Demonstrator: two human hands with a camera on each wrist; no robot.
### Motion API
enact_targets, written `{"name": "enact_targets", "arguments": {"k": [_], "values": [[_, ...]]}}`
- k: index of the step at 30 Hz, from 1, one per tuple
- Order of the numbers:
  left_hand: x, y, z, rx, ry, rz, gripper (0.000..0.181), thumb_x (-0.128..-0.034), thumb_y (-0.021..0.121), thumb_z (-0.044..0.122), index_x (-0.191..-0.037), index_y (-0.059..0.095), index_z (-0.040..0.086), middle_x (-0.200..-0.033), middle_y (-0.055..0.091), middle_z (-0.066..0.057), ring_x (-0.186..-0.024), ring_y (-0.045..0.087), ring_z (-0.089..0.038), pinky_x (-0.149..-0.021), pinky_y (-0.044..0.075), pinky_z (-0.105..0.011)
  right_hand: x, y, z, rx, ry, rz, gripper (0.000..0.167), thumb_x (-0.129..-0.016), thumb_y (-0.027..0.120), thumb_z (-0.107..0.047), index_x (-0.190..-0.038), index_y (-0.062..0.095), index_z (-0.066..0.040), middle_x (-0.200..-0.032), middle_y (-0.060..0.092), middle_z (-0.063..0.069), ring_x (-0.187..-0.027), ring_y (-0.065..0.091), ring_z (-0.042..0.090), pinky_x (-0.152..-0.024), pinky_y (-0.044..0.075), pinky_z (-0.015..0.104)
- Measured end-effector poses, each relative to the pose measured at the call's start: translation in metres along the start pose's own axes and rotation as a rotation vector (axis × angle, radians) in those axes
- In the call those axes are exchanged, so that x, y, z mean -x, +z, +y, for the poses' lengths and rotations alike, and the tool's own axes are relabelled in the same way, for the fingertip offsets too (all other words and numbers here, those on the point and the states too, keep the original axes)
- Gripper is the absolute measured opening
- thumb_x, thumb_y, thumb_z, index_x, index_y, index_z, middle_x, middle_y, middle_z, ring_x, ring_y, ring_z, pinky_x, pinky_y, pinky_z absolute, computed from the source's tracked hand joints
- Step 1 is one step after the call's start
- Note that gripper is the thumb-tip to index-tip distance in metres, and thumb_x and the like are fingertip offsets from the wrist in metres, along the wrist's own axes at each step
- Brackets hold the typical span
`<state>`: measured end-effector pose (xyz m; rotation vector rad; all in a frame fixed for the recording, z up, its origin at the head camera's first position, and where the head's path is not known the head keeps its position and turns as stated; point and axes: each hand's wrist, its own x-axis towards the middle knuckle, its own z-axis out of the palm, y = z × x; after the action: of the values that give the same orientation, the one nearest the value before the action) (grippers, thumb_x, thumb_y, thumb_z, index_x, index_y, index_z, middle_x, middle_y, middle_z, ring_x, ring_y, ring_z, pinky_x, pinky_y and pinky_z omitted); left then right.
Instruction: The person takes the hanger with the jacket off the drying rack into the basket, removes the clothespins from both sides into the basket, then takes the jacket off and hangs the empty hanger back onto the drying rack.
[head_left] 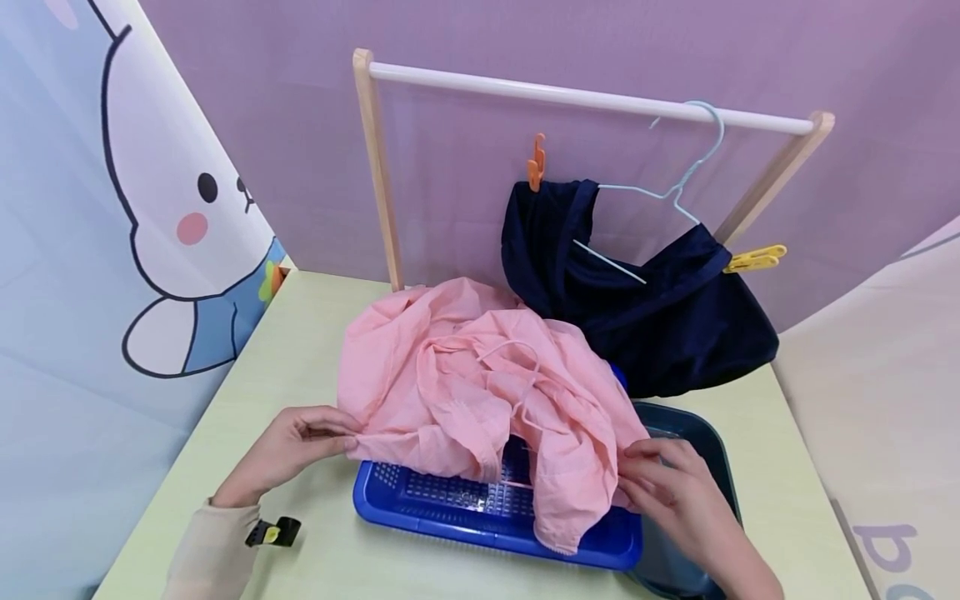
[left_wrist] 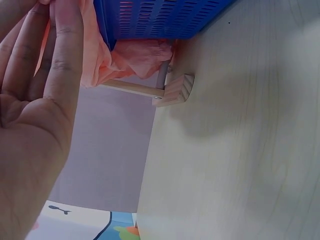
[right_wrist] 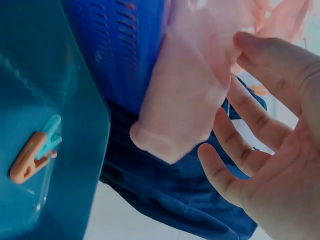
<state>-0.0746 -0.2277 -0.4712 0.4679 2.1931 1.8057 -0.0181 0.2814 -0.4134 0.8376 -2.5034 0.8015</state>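
A crumpled pink garment [head_left: 457, 375] with a thin cord loop lies spread over a blue perforated basket [head_left: 450, 517], hiding much of it. At its left edge my left hand [head_left: 288, 450] pinches the cloth between thumb and fingers. On the opposite side my right hand [head_left: 678, 492] pinches the fabric; in the right wrist view thumb and index finger [right_wrist: 250, 47] meet on it while the other fingers are spread. A gathered end [right_wrist: 170, 130] of the garment hangs beside the basket there.
Behind, a dark navy garment [head_left: 675, 325] hangs on a light blue hanger [head_left: 701, 158], with an orange clip [head_left: 536, 162] and a yellow clip [head_left: 756, 258]. The rack's white rail [head_left: 585, 93] spans above. A teal tray [head_left: 720, 467] holding clothespins [right_wrist: 37, 152] sits at right.
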Motion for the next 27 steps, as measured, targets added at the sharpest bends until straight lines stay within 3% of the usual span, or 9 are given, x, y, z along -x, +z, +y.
{"name": "enact_targets", "arguments": {"k": [8,13,17,22,27], "values": [[0.003,0.004,0.013,-0.068,-0.005,0.029,0.02,-0.0896,0.076,0.01,-0.109,0.075,0.004,-0.097,0.075,-0.005,-0.086,0.073,-0.021,-0.074,0.06,-0.035,-0.001,0.01,0.002,0.023,-0.038,0.045,0.046,-0.104,0.049,-0.048,-0.089,0.076,-0.014,-0.102,0.064,0.003,-0.094,0.053,0.024,-0.091,0.033,0.024],[0.0,0.009,0.03,-0.245,0.0,0.016,0.017,-0.0895,0.077,0.018,-0.106,0.078,0.016,-0.096,0.075,0.006,-0.089,0.071,-0.015,-0.076,0.06,-0.03,-0.002,0.013,0.004,0.032,-0.082,0.085,0.045,-0.105,0.047,-0.046,-0.086,0.074,-0.014,-0.101,0.064,0.004,-0.092,0.053,0.027,-0.088,0.034,0.032],[-0.004,0.015,0.046,-0.382,0.01,-0.027,0.015,-0.0906,0.076,0.017,-0.104,0.079,0.022,-0.096,0.074,0.013,-0.09,0.07,-0.009,-0.077,0.059,-0.027,-0.001,0.012,0.003,0.04,-0.049,0.061,0.047,-0.105,0.046,-0.048,-0.085,0.073,-0.014,-0.101,0.063,0.003,-0.093,0.052,0.025,-0.09,0.033,0.028],[-0.01,0.027,0.061,-0.484,0.076,-0.085,0.019,-0.0902,0.076,0.01,-0.106,0.08,0.02,-0.098,0.073,0.014,-0.088,0.068,-0.005,-0.074,0.059,-0.026,-0.001,0.011,0.0,0.039,-0.01,0.032,0.048,-0.104,0.045,-0.048,-0.085,0.072,-0.013,-0.1,0.061,0.002,-0.094,0.05,0.023,-0.093,0.029,0.023],[-0.02,0.041,0.066,-0.53,0.153,-0.118,0.02,-0.0914,0.074,0.009,-0.107,0.079,0.02,-0.096,0.073,0.015,-0.078,0.065,-0.002,-0.07,0.057,-0.024,-0.002,0.011,-0.001,0.042,-0.005,0.027,0.048,-0.105,0.044,-0.047,-0.084,0.072,-0.014,-0.099,0.06,0.0,-0.093,0.05,0.022,-0.087,0.033,0.031]]}}
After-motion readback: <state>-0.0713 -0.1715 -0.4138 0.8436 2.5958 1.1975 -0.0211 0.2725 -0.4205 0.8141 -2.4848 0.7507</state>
